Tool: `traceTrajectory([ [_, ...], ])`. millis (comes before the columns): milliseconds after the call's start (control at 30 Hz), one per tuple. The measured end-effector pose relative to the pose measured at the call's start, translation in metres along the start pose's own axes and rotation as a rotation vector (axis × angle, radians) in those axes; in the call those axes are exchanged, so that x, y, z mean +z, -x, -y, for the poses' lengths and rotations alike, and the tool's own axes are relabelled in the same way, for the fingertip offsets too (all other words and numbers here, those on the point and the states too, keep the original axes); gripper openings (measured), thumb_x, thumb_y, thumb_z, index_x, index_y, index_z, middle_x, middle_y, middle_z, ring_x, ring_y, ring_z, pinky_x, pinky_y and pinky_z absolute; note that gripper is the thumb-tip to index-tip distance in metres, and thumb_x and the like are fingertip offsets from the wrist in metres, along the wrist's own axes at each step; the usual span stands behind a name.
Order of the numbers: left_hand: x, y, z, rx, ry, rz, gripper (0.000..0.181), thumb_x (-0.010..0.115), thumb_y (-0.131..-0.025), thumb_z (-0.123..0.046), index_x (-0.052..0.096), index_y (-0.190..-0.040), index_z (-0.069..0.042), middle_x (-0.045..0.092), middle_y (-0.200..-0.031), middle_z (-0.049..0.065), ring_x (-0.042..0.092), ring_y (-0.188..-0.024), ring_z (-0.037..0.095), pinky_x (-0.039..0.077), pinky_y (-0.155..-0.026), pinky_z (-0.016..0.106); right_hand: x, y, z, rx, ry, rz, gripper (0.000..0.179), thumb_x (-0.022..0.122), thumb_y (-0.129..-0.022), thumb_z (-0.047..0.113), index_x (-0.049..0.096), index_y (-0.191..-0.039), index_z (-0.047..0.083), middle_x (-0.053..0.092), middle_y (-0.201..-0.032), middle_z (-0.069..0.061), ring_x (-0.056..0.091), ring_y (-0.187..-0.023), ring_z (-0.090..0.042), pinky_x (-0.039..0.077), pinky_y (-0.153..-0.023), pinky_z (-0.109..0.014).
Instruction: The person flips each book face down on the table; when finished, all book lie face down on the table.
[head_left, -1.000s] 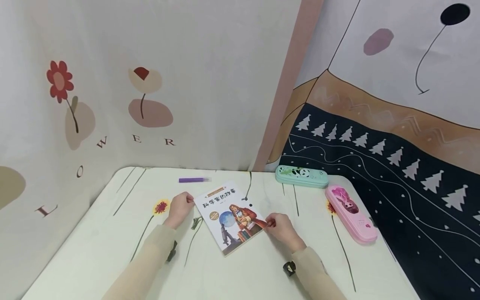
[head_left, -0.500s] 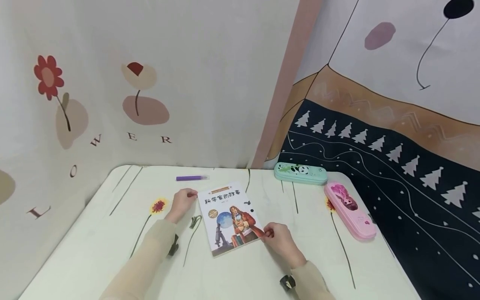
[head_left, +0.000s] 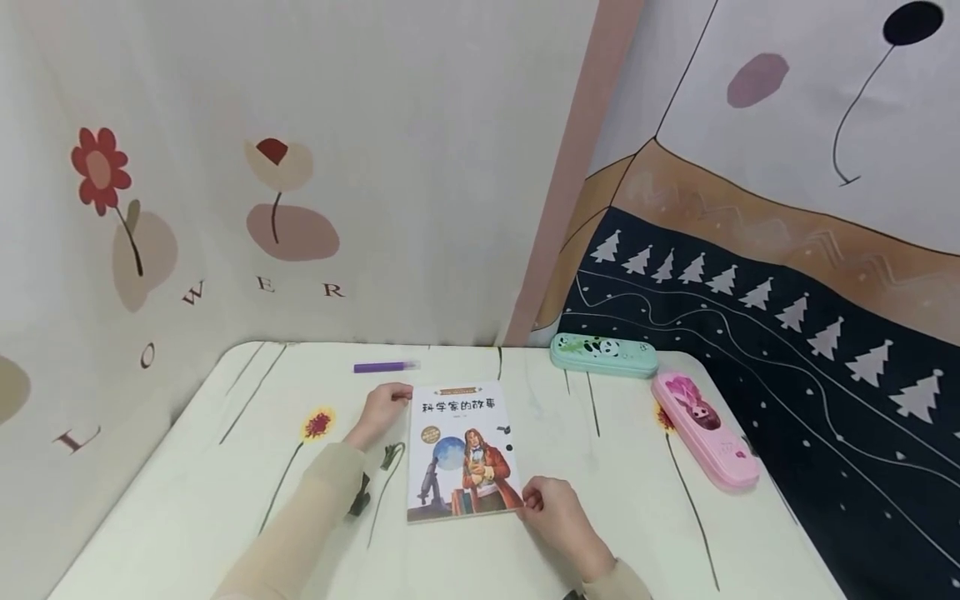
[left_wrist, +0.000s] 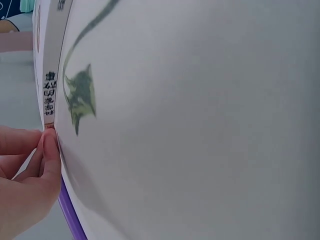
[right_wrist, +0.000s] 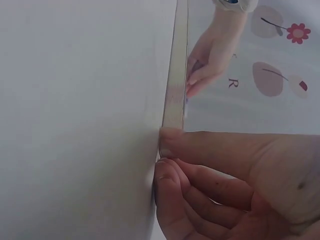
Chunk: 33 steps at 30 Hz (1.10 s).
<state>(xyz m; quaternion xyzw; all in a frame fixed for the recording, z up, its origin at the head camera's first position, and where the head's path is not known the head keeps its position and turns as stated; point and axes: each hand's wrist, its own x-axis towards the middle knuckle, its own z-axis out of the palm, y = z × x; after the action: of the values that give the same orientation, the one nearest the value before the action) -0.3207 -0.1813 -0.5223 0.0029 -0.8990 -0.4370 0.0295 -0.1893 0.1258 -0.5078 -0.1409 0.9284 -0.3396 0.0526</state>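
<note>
A paperback book (head_left: 461,425) lies face up on the table, its cover showing a figure in a red coat and a blue moon. At its far left corner my left hand (head_left: 378,414) pinches it. My right hand (head_left: 558,517) pinches the near right corner. The left wrist view shows the book's printed spine (left_wrist: 51,65), with thumb and fingertips of the left hand (left_wrist: 30,175) at its end. Seen from the right wrist, the page edge (right_wrist: 175,75) runs up from the thumb and curled fingers of the right hand (right_wrist: 215,175).
A purple pen (head_left: 381,367) lies beyond the book, near the table's back edge. At the back right are a mint pencil case (head_left: 603,356) with pandas and a pink pencil case (head_left: 708,433). The pale tablecloth (head_left: 187,508) has printed flowers; patterned curtains hang behind.
The book has turned counterclockwise from a slant to nearly straight, its cover facing me. My left hand has moved slightly right, and my right hand has come nearer to me.
</note>
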Motion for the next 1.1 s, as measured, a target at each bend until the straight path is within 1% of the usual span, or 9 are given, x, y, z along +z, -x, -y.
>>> traceTrajectory([
  [133,0.004,0.000,-0.002,0.009,-0.004,0.006,0.028,0.051,-0.083,0.005,0.059,-0.110,0.008,0.064,-0.102,0.022,0.058,-0.100,0.035,0.044,-0.091,0.044,0.003,0.004,0.004,-0.001,0.007,0.010,0.012,0.073,-0.071,0.008,0.062,-0.076,0.008,0.054,-0.063,0.007,0.044,-0.056,0.000,0.039,-0.050,-0.015],
  [333,0.007,-0.003,0.000,0.001,-0.001,0.012,0.028,0.050,-0.083,0.005,0.059,-0.110,0.007,0.064,-0.101,0.020,0.058,-0.100,0.033,0.044,-0.092,0.044,0.006,0.005,0.006,0.017,0.009,0.020,0.013,0.073,-0.070,0.009,0.062,-0.076,0.009,0.053,-0.062,0.008,0.044,-0.055,0.000,0.038,-0.049,-0.015],
  [533,0.008,-0.003,0.003,0.018,-0.017,0.001,0.029,0.050,-0.082,0.006,0.060,-0.109,0.007,0.064,-0.099,0.020,0.058,-0.098,0.034,0.044,-0.091,0.044,0.008,0.006,0.007,0.023,0.014,0.018,0.013,0.073,-0.070,0.009,0.062,-0.075,0.010,0.053,-0.062,0.009,0.043,-0.055,0.000,0.037,-0.049,-0.016],
  [600,0.008,-0.003,0.004,0.009,-0.013,-0.001,0.029,0.050,-0.083,0.006,0.059,-0.109,0.007,0.064,-0.101,0.020,0.058,-0.099,0.033,0.044,-0.091,0.044,0.008,0.005,0.008,0.026,0.013,0.019,0.012,0.073,-0.070,0.010,0.062,-0.075,0.010,0.053,-0.062,0.009,0.043,-0.055,0.000,0.037,-0.049,-0.015],
  [733,0.007,-0.003,0.005,-0.009,0.001,0.006,0.029,0.049,-0.084,0.004,0.058,-0.112,0.006,0.063,-0.105,0.020,0.057,-0.102,0.033,0.043,-0.093,0.044,0.009,0.003,0.009,0.025,0.012,0.024,0.012,0.073,-0.070,0.010,0.062,-0.075,0.010,0.053,-0.062,0.009,0.044,-0.055,-0.001,0.038,-0.049,-0.015],
  [900,0.005,-0.002,0.002,-0.032,0.020,0.015,0.032,0.049,-0.085,0.003,0.055,-0.117,0.006,0.060,-0.110,0.021,0.055,-0.106,0.033,0.041,-0.095,0.044,0.009,-0.002,0.009,0.012,0.014,0.015,0.012,0.073,-0.070,0.010,0.063,-0.076,0.009,0.053,-0.062,0.009,0.043,-0.055,0.000,0.038,-0.049,-0.015],
  [1000,0.004,-0.003,-0.001,-0.027,0.026,0.014,0.034,0.048,-0.085,0.003,0.053,-0.118,0.007,0.059,-0.111,0.022,0.054,-0.106,0.034,0.042,-0.095,0.044,0.010,-0.004,0.008,0.004,0.001,0.012,0.011,0.072,-0.070,0.009,0.063,-0.076,0.008,0.053,-0.062,0.008,0.043,-0.055,-0.001,0.038,-0.049,-0.015],
  [1100,0.002,-0.004,-0.003,-0.009,-0.011,0.005,0.035,0.047,-0.085,0.003,0.051,-0.120,0.009,0.058,-0.111,0.024,0.054,-0.104,0.034,0.043,-0.093,0.045,0.009,-0.008,0.006,0.000,-0.023,0.033,0.011,0.072,-0.071,0.010,0.063,-0.077,0.007,0.053,-0.063,0.007,0.044,-0.056,-0.002,0.039,-0.049,-0.016],
])
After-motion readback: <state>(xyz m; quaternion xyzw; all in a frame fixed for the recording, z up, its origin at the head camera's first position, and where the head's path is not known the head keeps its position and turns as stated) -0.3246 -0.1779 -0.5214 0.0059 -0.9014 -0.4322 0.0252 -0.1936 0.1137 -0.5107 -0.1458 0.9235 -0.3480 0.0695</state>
